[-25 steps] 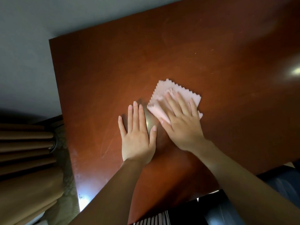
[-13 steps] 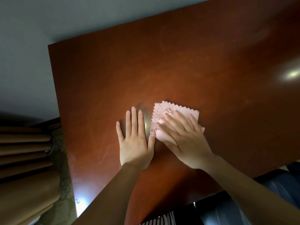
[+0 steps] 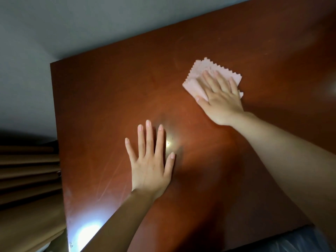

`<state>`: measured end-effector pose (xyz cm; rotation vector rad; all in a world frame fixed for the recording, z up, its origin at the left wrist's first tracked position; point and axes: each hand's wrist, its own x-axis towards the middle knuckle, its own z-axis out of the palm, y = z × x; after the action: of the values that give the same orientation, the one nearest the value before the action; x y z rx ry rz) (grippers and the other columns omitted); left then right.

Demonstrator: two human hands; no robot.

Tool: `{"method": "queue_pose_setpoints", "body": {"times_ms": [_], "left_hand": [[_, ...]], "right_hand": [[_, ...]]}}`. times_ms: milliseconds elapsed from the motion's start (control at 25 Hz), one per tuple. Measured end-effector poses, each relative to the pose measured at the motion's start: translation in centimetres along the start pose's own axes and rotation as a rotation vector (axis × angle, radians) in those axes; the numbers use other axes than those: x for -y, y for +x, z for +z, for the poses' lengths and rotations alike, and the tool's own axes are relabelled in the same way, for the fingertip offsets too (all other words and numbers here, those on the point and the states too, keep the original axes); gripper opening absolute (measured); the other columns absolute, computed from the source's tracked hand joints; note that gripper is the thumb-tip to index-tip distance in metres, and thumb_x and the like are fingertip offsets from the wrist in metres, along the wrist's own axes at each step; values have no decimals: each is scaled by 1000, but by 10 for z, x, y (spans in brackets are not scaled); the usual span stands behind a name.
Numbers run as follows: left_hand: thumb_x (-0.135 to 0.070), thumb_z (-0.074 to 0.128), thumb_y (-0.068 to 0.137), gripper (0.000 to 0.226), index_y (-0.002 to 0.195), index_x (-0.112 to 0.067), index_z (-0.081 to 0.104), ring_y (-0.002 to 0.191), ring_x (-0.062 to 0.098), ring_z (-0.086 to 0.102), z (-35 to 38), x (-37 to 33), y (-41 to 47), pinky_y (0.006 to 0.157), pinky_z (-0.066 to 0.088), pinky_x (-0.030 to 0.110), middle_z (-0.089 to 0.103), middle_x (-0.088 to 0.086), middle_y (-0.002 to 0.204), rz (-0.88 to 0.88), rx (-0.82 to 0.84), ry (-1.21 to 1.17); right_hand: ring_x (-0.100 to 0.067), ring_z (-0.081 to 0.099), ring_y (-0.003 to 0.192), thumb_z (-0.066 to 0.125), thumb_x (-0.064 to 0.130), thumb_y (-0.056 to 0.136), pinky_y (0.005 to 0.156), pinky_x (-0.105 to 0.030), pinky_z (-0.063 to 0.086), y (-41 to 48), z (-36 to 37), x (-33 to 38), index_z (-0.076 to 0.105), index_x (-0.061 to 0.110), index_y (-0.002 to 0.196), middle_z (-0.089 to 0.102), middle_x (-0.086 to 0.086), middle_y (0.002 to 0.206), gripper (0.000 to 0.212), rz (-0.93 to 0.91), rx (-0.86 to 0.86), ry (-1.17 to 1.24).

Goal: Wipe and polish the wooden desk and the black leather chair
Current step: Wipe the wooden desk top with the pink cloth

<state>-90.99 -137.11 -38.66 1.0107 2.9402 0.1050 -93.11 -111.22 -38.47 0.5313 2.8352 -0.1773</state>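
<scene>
Since half a second ago your right hand (image 3: 221, 99) has carried the cloth (image 3: 197, 75) away from your left hand (image 3: 150, 170), out toward the desk's far edge and to the right. Before, the cloth lay just beside the left thumb, and now the two are well apart. The left hand has kept its place.

**Edges and open room.** The desk (image 3: 109, 106) shows its far-left corner, its whole left edge and a short run of the near edge at lower right. Its right edge is out of view. Bare wood lies all round the cloth: a broad stretch toward the far-left corner, a band between cloth and far edge, and more to the right. The wall (image 3: 72, 24) meets the far edge, and a curtain (image 3: 27, 179) hangs just off the left edge. Below the near edge sits a dark glossy shape (image 3: 291, 240). You cannot tell what it is.

**Cloth.** It is pink, folded and zigzag-edged, and lies flat on the wood nearer the far edge than the near one. It is roughly square with no marked long axis, and sits askew to the desk's edges with one corner pointing at the far edge.

**Hands.** Your right hand lies palm down on the cloth, fingers straight and spread, pointing toward the far edge. It presses the cloth rather than grasping it. Your left hand rests flat on bare wood, fingers straight and slightly fanned, holding nothing.
</scene>
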Motion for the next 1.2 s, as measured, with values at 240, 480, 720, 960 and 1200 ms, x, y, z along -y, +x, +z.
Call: {"method": "queue_pose_setpoints", "body": {"times_ms": [240,480,720,960,1200], "left_hand": [[-47,11,98,65,153,-14,4,147,28,-13,-2,-41,75,118,-5,50,-8,11,160,38,16,-104],[-50,-4,93,69,153,-16,-6,144,24,-23,10,-43,107,116,-15,47,-19,8,159,2,86,-31],[-49,4,95,67,153,-15,-3,144,18,-24,13,-42,107,116,-15,45,-17,6,159,-42,60,-120],[-48,4,95,66,152,-17,-7,144,16,-24,12,-43,109,117,-14,44,-21,4,158,-36,80,-150],[-48,6,95,66,153,-19,-3,146,16,-18,12,-42,110,118,-12,42,-15,5,160,-22,64,-157]], "right_hand": [[-14,-20,145,11,52,100,117,-44,-11,44,-17,-28,-9,27,152,-19,9,158,61,207,32,87],[-13,-7,147,11,52,98,117,-43,-5,-37,17,-17,4,27,152,0,7,161,60,66,-156,111],[-28,23,144,37,44,96,113,-56,22,-141,50,-3,31,27,148,29,-2,155,55,-213,-245,19],[-23,24,144,28,46,97,114,-49,22,-125,46,-13,19,27,149,33,0,154,56,-123,-258,5],[-20,31,139,29,44,96,112,-39,19,-9,18,-32,36,23,146,41,2,149,54,84,-391,80]]}}
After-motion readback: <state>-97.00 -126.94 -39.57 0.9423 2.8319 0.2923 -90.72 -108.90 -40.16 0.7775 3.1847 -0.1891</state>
